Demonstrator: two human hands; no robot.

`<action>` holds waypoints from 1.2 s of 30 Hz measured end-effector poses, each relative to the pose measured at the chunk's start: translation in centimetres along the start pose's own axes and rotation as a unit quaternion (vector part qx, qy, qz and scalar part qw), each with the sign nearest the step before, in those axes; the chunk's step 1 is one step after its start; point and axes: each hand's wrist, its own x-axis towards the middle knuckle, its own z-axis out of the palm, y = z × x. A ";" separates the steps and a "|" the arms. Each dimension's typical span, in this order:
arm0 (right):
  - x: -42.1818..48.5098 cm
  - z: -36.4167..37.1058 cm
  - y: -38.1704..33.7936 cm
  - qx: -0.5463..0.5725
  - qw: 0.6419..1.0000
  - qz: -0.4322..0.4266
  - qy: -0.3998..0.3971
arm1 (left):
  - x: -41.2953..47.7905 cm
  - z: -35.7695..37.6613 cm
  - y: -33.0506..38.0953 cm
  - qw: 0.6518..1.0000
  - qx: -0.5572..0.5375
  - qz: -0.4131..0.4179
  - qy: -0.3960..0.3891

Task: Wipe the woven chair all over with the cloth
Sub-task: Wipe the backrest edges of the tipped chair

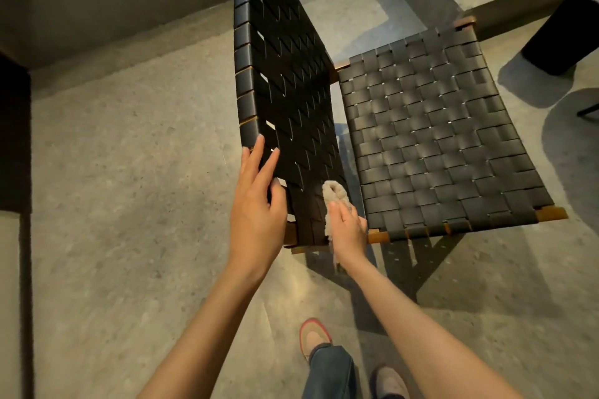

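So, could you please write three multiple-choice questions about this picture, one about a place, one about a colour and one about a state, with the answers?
1. Where does the cloth touch the woven chair?
A) on the seat
B) on the backrest
C) on a leg

2. What colour is the cloth?
A) pale beige
B) red
C) blue

3. How does the left hand lie?
A) curled round the cloth
B) fingers straight, resting on the backrest's edge
C) hanging free of the chair

Answers:
1 B: the right hand holds the cloth against the upright woven panel.
2 A: the cloth shows pale beige against the black straps.
3 B: its fingers lie straight along the panel's edge, and the cloth is in the other hand.
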 end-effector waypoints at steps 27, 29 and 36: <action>-11.8 -0.9 -11.9 -0.339 0.740 -0.581 0.018 | -11.4 -10.0 -2.5 0.993 -0.007 -0.111 0.029; -13.4 -0.1 -11.4 -0.303 0.818 -0.484 0.064 | -11.5 -10.5 -2.4 0.993 -0.014 -0.113 0.025; -13.9 1.3 -14.2 -0.218 0.923 -0.301 0.100 | -9.7 -14.1 -2.0 0.995 0.005 -0.094 0.009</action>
